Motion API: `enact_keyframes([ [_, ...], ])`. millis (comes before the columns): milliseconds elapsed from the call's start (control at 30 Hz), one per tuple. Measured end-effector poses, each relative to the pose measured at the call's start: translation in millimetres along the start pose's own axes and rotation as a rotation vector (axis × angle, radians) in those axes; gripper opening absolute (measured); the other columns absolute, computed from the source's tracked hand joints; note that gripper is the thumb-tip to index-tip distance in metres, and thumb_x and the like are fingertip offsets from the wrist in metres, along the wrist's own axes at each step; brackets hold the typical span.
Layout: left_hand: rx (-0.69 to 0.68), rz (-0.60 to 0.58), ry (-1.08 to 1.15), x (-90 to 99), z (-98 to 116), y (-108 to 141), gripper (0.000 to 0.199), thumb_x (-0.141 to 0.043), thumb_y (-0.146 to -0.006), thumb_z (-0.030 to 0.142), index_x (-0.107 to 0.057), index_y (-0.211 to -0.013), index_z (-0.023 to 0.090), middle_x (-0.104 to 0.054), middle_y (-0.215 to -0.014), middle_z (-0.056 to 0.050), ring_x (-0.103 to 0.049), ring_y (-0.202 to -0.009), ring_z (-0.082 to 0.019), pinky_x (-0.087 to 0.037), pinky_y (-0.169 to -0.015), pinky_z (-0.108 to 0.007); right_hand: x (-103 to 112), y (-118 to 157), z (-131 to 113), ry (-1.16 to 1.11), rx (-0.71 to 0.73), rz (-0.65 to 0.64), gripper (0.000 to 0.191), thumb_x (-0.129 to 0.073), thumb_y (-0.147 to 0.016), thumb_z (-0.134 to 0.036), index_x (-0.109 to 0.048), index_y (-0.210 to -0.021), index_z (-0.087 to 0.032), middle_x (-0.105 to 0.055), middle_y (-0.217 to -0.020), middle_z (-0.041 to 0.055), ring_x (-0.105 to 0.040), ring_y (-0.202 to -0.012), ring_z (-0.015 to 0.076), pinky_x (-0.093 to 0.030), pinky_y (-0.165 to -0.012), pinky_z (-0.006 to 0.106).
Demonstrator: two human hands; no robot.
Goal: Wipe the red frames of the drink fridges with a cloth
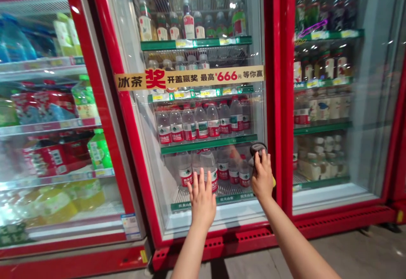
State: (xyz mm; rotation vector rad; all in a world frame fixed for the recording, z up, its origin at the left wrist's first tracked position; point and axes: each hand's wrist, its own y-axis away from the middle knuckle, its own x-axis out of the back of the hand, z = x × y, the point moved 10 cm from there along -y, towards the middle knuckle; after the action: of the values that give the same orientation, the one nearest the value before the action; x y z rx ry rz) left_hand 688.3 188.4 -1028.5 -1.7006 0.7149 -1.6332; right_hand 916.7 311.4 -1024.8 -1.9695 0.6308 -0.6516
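Observation:
My left hand is raised with its fingers spread in front of the lower part of a glass cooler door. It holds nothing, and whether it touches the glass I cannot tell. Behind it stand large water bottles with red and white labels. My right hand is at the door's right side, its fingers over a dark grey object with a rounded top. A bit of yellow shows beside the palm. Most of this object is hidden by the hand, so its kind is unclear.
The red-framed cooler has green-edged shelves with several bottles. A yellow banner crosses its door. Another drinks cooler stands at left, and a further glass door at right. Grey floor lies below.

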Motion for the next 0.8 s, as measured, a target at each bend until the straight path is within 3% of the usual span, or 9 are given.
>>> enact_keyframes([
  [133,-0.017,0.002,0.012,0.8,2.8,0.9,0.089,-0.059,-0.089,0.016,-0.01,-0.163,0.025,-0.012,-0.17,-0.013,-0.005,-0.157,-0.035,-0.021,-0.122,-0.063,-3.5,46.2,29.4,0.056,-0.164,0.037,0.082,-0.042,-0.082,-0.003,-0.029,-0.159,-0.027,-0.024,-0.168,0.0098,-0.022,-0.154,0.0311,-0.039,-0.116,0.055],
  [200,-0.015,0.004,0.01,1.0,4.1,0.3,0.089,-0.058,-0.089,0.016,-0.009,-0.163,0.025,-0.013,-0.17,-0.013,-0.006,-0.157,-0.035,-0.02,-0.122,-0.064,-9.6,72.6,32.7,0.066,-0.201,0.053,0.083,-0.042,-0.081,-0.003,-0.028,-0.159,-0.025,-0.023,-0.168,0.0119,-0.022,-0.154,0.0321,-0.039,-0.115,0.056],
  [267,-0.011,0.002,0.007,-0.4,5.7,-0.6,0.089,-0.058,-0.089,0.016,-0.01,-0.163,0.025,-0.014,-0.17,-0.013,-0.007,-0.157,-0.035,-0.019,-0.123,-0.063,-10.6,81.8,26.8,0.067,-0.199,0.096,0.083,-0.042,-0.079,-0.002,-0.031,-0.158,-0.023,-0.024,-0.167,0.0138,-0.022,-0.153,0.0335,-0.039,-0.113,0.059],
  [333,-0.007,0.008,0.002,-1.8,7.0,-1.8,0.087,-0.058,-0.089,0.016,-0.012,-0.163,0.026,-0.015,-0.17,-0.012,-0.007,-0.157,-0.034,-0.019,-0.123,-0.063,-3.1,68.2,14.7,0.048,-0.162,0.16,0.079,-0.042,-0.078,-0.001,-0.04,-0.154,-0.023,-0.032,-0.163,0.0149,-0.03,-0.149,0.0339,-0.041,-0.111,0.059],
  [467,-0.026,0.012,-0.005,-5.4,9.6,-5.1,0.082,-0.057,-0.09,0.018,-0.017,-0.162,0.025,-0.014,-0.17,-0.011,-0.003,-0.157,-0.034,-0.019,-0.123,-0.063,26.2,1.2,-11.4,-0.035,0.01,0.214,0.069,-0.044,-0.08,-0.004,-0.056,-0.143,-0.028,-0.054,-0.146,0.0111,-0.052,-0.131,0.0273,-0.047,-0.106,0.049],
  [567,-0.033,0.0,-0.003,-9.1,9.7,-6.5,0.082,-0.057,-0.091,0.02,-0.018,-0.162,0.025,-0.013,-0.171,-0.011,-0.002,-0.157,-0.034,-0.019,-0.123,-0.063,54.1,-27.6,-6.3,0.003,0.047,0.288,0.066,-0.047,-0.081,-0.007,-0.057,-0.142,-0.029,-0.054,-0.146,0.0108,-0.053,-0.131,0.0276,-0.045,-0.106,0.049],
  [667,-0.03,-0.017,-0.004,-13.6,10.0,-5.9,0.083,-0.059,-0.09,0.02,-0.018,-0.162,0.025,-0.013,-0.171,-0.011,-0.003,-0.157,-0.034,-0.019,-0.123,-0.063,63.1,-13.0,23.2,0.07,-0.034,0.323,0.066,-0.047,-0.08,-0.007,-0.057,-0.143,-0.027,-0.051,-0.15,0.0129,-0.049,-0.135,0.0303,-0.044,-0.107,0.053],
  [800,-0.035,-0.029,-0.004,-17.9,12.1,-5.2,0.083,-0.059,-0.09,0.019,-0.018,-0.162,0.025,-0.012,-0.171,-0.011,-0.003,-0.157,-0.034,-0.018,-0.123,-0.063,49.1,16.2,45.7,0.071,-0.019,0.238,0.069,-0.042,-0.077,-0.002,-0.061,-0.139,-0.025,-0.048,-0.152,0.0129,-0.046,-0.137,0.0305,-0.044,-0.107,0.055],
])
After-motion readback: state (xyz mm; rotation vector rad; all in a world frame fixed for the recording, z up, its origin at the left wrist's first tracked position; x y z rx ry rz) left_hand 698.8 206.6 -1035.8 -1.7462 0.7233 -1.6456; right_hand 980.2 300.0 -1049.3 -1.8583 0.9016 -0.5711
